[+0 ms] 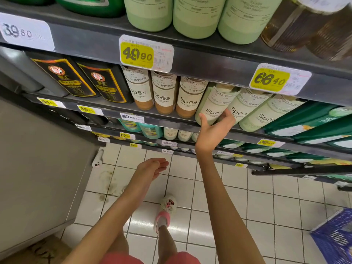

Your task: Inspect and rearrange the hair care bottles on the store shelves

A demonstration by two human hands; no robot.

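right hand [216,128] grips the pale green spes bottle [213,103] — thumb one side, fingers the other. left hand [152,167] hovers, fingers relaxed, well below-left of that bottle; three amber spes bottles [164,92] stand just left of it.

Dark grey metal shelving [209,61] runs in stacked tiers across the upper view. Its front edges carry yellow-and-white paper price tags, among them a 49.90 tag [137,54] and a 66.40 tag [270,80]. Below lies a glossy white square-tiled floor [266,206] with grey grout, showing a soft glare and brownish stains [108,180] toward the left. A plain beige-grey side panel [38,159] stands at left. A blue plastic mesh basket [335,237] sits at lower right.
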